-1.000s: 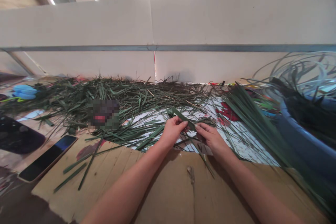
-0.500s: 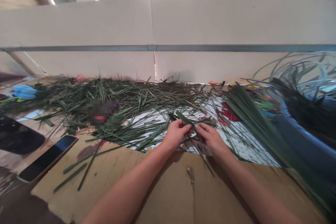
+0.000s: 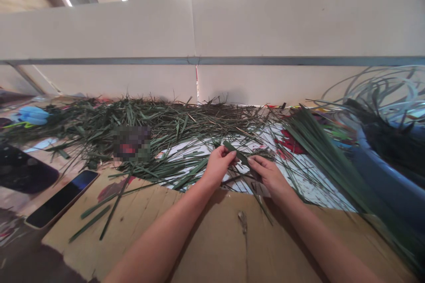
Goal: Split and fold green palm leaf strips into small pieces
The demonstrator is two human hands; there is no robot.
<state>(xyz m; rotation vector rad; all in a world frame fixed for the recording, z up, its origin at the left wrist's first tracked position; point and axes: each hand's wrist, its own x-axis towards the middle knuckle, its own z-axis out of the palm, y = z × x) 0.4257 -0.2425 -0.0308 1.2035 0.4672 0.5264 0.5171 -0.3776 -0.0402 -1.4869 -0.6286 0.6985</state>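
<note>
A short flat strip of dark green leaf (image 3: 241,158) slants down to the right between my hands. My left hand (image 3: 219,166) pinches it near its upper end, thumb on top. With thumb and fingertips closed, my right hand (image 3: 268,173) grips its lower right end. Under and around the hands, loose cut green leaf strips (image 3: 186,169) lie on a white sheet (image 3: 300,172). Several more strips (image 3: 89,224) rest on the cardboard (image 3: 149,230) to the left of my forearms.
A heap of green leaf scraps (image 3: 139,112) runs along the white panel wall (image 3: 133,31). Long leaves (image 3: 318,146) lean by a blue tub (image 3: 372,163) at right, with coiled clear tubing (image 3: 398,84) behind it. A phone (image 3: 63,199) lies at left.
My left hand has slid slightly left along the leaf strip, away from my right hand. More of the strip shows between them. My right hand has barely moved.
</note>
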